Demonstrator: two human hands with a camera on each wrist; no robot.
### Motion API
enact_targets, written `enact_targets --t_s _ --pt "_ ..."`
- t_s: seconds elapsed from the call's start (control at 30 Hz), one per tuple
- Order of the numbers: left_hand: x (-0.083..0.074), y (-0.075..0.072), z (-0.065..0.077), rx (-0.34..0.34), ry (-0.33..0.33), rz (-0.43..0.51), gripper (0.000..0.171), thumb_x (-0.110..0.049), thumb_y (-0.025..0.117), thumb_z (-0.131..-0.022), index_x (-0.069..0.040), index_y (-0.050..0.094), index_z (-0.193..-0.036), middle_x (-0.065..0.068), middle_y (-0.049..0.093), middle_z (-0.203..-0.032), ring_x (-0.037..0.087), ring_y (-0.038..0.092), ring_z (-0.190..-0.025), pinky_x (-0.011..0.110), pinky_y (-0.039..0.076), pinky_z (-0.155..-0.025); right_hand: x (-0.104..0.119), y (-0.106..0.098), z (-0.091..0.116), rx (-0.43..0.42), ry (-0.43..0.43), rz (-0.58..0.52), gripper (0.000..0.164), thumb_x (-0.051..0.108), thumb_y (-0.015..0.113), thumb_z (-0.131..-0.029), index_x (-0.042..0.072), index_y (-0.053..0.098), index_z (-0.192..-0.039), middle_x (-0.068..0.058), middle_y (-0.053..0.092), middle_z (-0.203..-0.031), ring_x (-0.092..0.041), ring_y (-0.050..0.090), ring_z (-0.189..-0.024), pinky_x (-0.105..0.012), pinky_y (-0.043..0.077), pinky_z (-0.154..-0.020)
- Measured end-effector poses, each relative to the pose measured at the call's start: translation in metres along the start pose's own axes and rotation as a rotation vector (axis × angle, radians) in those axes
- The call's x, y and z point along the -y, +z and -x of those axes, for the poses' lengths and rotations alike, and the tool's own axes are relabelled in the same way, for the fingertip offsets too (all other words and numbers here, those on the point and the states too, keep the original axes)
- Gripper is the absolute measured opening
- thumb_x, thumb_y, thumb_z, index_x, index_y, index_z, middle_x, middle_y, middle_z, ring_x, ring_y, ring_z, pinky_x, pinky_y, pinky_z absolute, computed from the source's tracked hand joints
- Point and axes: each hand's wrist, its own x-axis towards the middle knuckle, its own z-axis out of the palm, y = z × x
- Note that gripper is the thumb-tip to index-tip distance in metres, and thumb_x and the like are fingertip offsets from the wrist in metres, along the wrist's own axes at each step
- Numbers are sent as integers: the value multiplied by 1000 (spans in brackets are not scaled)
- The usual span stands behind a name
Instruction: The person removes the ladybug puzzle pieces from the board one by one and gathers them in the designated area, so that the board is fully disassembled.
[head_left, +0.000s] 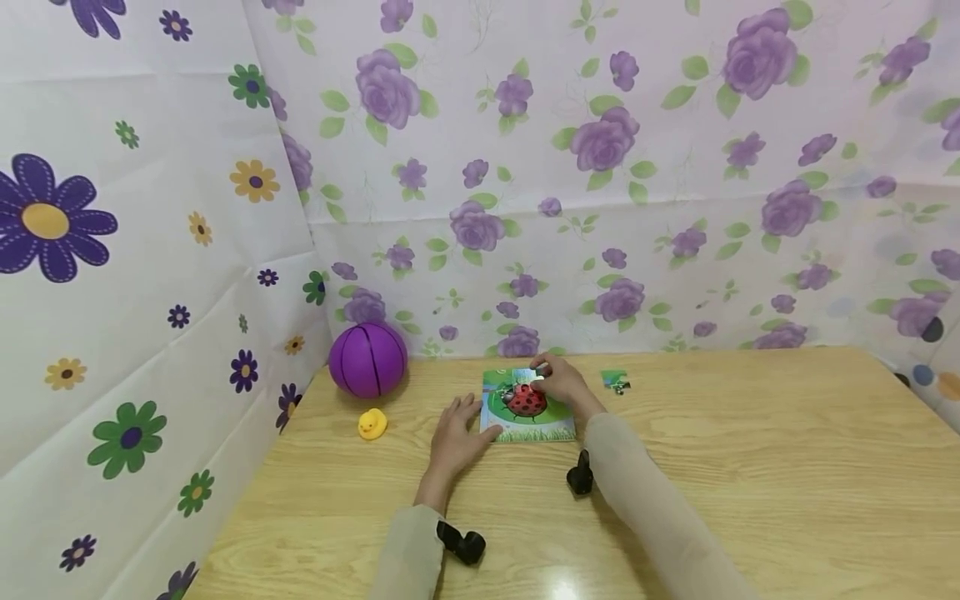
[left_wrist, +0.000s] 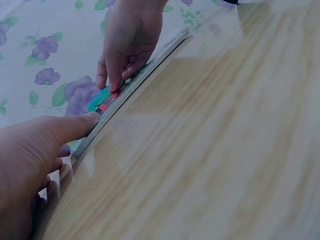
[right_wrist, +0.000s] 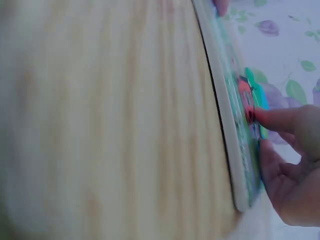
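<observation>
A ladybug jigsaw puzzle board (head_left: 536, 434) lies flat on the table, with green grass along its near side and a red spotted ladybug in the middle. My right hand (head_left: 564, 387) is over its upper right part and pinches a puzzle piece (right_wrist: 259, 95), tilted up from the picture, between thumb and fingers. My left hand (head_left: 456, 440) rests at the board's left side, fingers extended along that edge and thumb (left_wrist: 77, 127) on the near left corner. Another puzzle piece (head_left: 617, 382), green with dark marks, lies on the table right of the board.
A purple ball (head_left: 368, 360) stands at the back left of the wooden table (head_left: 750, 467), with a yellow rubber duck (head_left: 372, 423) in front of it. Flowered cloth (head_left: 540, 250) hangs behind the table and along its left side.
</observation>
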Motion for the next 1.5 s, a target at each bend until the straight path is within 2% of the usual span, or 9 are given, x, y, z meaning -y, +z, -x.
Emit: enact_targets --t_s 0.13,0.3,0.53,0.7,0.9,1.13,1.37,1.43,1.5 --pt "0 1 1 -11 5 1 66 -39 73 -85 -4 54 -138 14 42 -154 36 26 -149 53 17 -125 -6 3 -1 -56 -30 -40 19 11 62 -93 8 61 -112 -17 65 -114 -32 61 -107 -46 51 -90" --pt "1 1 1 -11 10 5 66 -39 73 -85 -3 54 -138 14 42 -153 37 26 -149 53 18 -125 -7 3 -1 -82 -69 -40 13 9 60 -94 11 64 -106 -13 68 -102 -27 64 -94 -37 53 -75" --pt "3 2 -1 -6 23 -5 68 -42 71 -86 -3 54 -138 14 42 -154 37 27 -148 53 18 -125 -4 3 -2 -71 -20 -62 23 14 57 -97 8 64 -118 -16 66 -111 -26 64 -94 -31 52 -72" --pt "3 2 -1 -6 30 -10 67 -41 71 -86 -3 54 -139 14 42 -154 37 27 -148 52 17 -126 -2 2 0 -41 -30 -66 26 15 58 -97 -2 65 -115 -19 64 -114 -26 62 -99 -34 55 -80" --pt "2 2 -1 -7 33 -1 67 -40 72 -86 -3 54 -139 14 42 -153 37 27 -148 52 17 -126 -3 -1 0 42 -69 -27 29 15 59 -97 -6 60 -117 -24 59 -125 -35 58 -114 -42 53 -89" --pt "2 2 -1 -6 31 -5 67 -41 71 -86 -3 54 -139 14 42 -154 37 26 -149 52 17 -126 -4 -6 -2 112 -51 -57 24 14 58 -97 -4 57 -113 -24 54 -132 -35 53 -117 -39 47 -87" --pt "1 1 -1 0 27 -18 67 -40 72 -86 -2 53 -139 15 42 -154 37 27 -148 51 17 -126 -7 -6 -6 174 -28 -93 39 14 57 -97 -5 52 -131 -26 48 -140 -42 45 -132 -49 47 -103" --pt "1 1 -1 1 30 -19 67 -39 72 -86 -2 53 -139 15 42 -153 37 27 -148 52 17 -126 -7 -5 -6 173 -16 -100 41 14 57 -98 -5 51 -133 -26 50 -139 -40 47 -131 -48 47 -104" --pt "1 1 -1 4 30 -21 67 -39 72 -86 -2 53 -139 16 42 -153 37 26 -148 51 16 -126 -6 -5 -5 169 -14 -102 35 14 57 -97 -5 54 -127 -24 55 -129 -37 52 -121 -42 49 -96"
